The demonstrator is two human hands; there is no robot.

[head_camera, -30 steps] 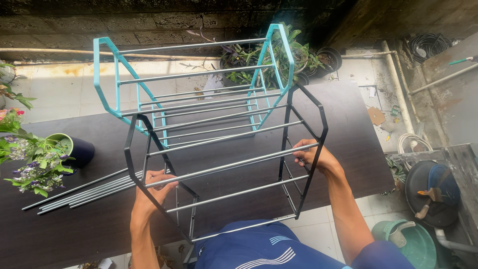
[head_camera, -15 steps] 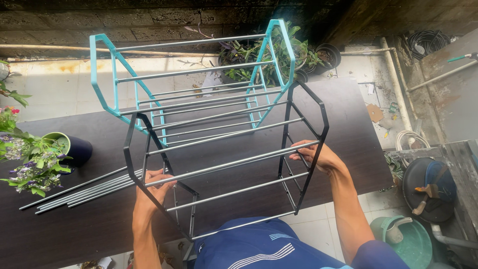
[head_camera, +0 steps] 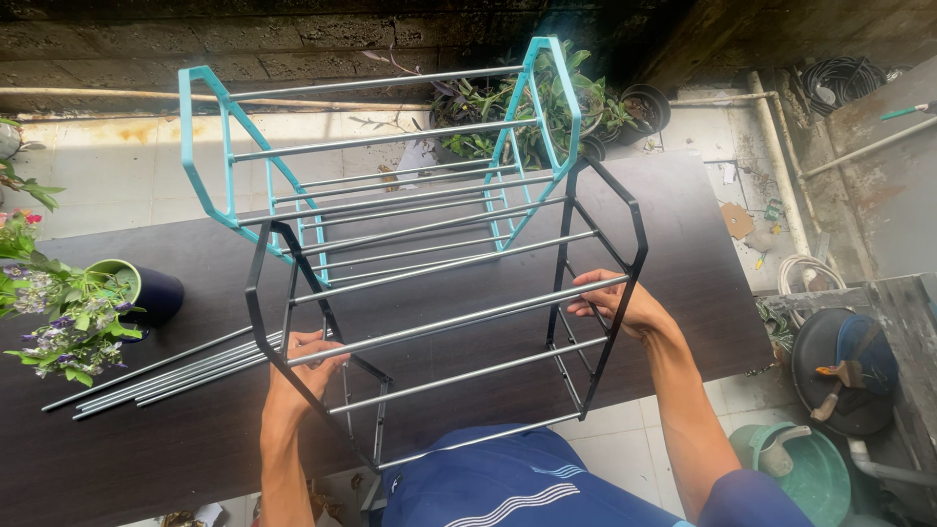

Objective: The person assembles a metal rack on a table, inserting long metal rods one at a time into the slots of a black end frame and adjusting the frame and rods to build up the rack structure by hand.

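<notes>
Gripping: both hands hold the black-framed rack section with silver metal rods [head_camera: 444,322], standing on the dark wooden tabletop [head_camera: 683,254].
Left hand: left hand [head_camera: 303,366] at 7 o'clock, fingers curled round the near end of a silver rod where it meets the black side frame.
Right hand: right hand [head_camera: 615,303] at 4 o'clock, fingers wrapped narrow round a rod end at the opposite black frame.
Behind: turquoise-framed rack section with silver rods [head_camera: 381,146] at 12 o'clock, touching or joined to the black one; cannot tell which.
Loose stock: bundle of spare silver rods [head_camera: 166,376] lying at 9 o'clock, just beside the left hand.
Nearby: green-rimmed dark pot of flowering plants [head_camera: 117,293] at 9 o'clock.
Risk: frame looks lightly braced; uneven push from one hand could likely pop a rod from its socket or tip the stack off the near table edge.
Risk: spare rods could roll if the rack is dragged.
</notes>
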